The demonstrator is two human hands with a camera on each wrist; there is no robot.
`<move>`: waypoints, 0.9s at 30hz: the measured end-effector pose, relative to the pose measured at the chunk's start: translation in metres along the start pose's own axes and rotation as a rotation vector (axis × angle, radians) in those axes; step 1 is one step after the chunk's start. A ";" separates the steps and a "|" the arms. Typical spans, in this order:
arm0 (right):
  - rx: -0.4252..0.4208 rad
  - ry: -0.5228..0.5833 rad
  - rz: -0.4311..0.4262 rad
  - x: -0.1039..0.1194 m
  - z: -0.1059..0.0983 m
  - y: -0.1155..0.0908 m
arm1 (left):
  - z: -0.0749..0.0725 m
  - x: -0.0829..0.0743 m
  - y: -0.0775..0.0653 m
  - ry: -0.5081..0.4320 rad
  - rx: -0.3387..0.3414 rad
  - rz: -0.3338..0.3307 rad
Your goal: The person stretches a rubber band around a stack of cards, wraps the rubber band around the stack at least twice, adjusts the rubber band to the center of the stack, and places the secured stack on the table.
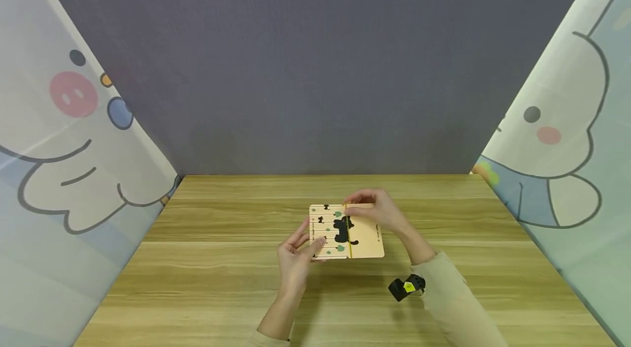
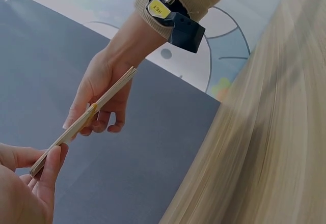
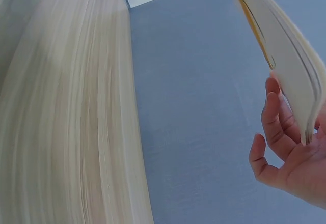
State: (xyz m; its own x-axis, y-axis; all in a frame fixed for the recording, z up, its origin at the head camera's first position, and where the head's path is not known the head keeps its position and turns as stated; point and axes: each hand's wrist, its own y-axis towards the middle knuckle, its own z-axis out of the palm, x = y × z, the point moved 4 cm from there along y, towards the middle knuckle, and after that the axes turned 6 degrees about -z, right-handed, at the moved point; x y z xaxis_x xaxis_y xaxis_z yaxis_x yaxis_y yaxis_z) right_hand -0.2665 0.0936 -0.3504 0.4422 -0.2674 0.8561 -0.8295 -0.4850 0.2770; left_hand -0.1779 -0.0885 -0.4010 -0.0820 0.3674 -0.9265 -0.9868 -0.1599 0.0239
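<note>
A thin cream notebook with a black cat printed on its front is held up above the table. Horizontal lines and small green plant prints mark its left part. A yellow elastic band runs from top to bottom across it. My left hand grips the left side, thumb on the front and fingers behind. At the top edge, beside the band, my right hand pinches the notebook between thumb and fingers. In the left wrist view the notebook appears edge-on, with layers fanned slightly at its far end.
A wood-grain table lies below both hands. Behind it stands a dark grey panel, with cartoon-printed curtains at both sides. A small black camera is strapped at the right sleeve.
</note>
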 end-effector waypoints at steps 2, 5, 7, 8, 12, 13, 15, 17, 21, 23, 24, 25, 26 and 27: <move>-0.004 0.002 -0.002 -0.001 -0.001 0.000 | -0.004 0.011 0.005 -0.029 0.039 0.075; 0.002 0.011 -0.008 -0.002 -0.001 -0.001 | -0.006 0.016 0.007 -0.050 0.087 0.142; 0.012 0.028 -0.020 -0.001 0.001 -0.001 | -0.005 0.016 0.006 -0.046 0.090 0.127; 0.017 0.034 -0.026 -0.001 0.001 -0.001 | -0.001 0.005 0.001 -0.023 0.067 0.085; 0.030 0.056 -0.028 0.001 0.004 -0.001 | 0.002 -0.001 -0.003 0.004 0.020 -0.035; 0.031 0.054 -0.022 0.002 0.005 0.000 | 0.002 -0.001 -0.003 0.002 0.014 -0.054; 0.030 0.058 -0.017 0.007 0.005 -0.001 | 0.002 -0.002 -0.004 -0.004 0.007 -0.077; 0.025 0.062 -0.014 0.015 0.004 -0.003 | 0.002 -0.003 -0.004 -0.011 0.007 -0.088; -0.017 0.041 -0.022 0.032 0.001 -0.006 | 0.001 -0.003 -0.004 -0.012 0.004 -0.087; -0.056 0.021 -0.025 0.036 -0.001 -0.007 | 0.001 -0.002 -0.004 -0.012 -0.003 -0.081; -0.078 0.009 -0.035 0.038 -0.003 -0.008 | 0.000 -0.002 -0.003 -0.011 -0.010 -0.079; -0.101 0.001 -0.044 0.039 -0.004 -0.009 | 0.000 -0.002 -0.003 -0.010 -0.015 -0.077; -0.122 -0.002 -0.051 0.038 -0.006 -0.009 | -0.001 -0.001 -0.002 -0.008 -0.022 -0.077; -0.140 -0.002 -0.058 0.036 -0.007 -0.010 | -0.002 0.000 -0.001 -0.005 -0.026 -0.075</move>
State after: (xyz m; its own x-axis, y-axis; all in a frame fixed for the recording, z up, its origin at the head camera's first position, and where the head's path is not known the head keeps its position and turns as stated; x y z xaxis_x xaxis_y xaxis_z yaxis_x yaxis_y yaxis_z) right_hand -0.2447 0.0948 -0.3189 0.4909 -0.2441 0.8363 -0.8423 -0.3784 0.3839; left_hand -0.1762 -0.0901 -0.4016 -0.0088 0.3838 -0.9234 -0.9863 -0.1556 -0.0553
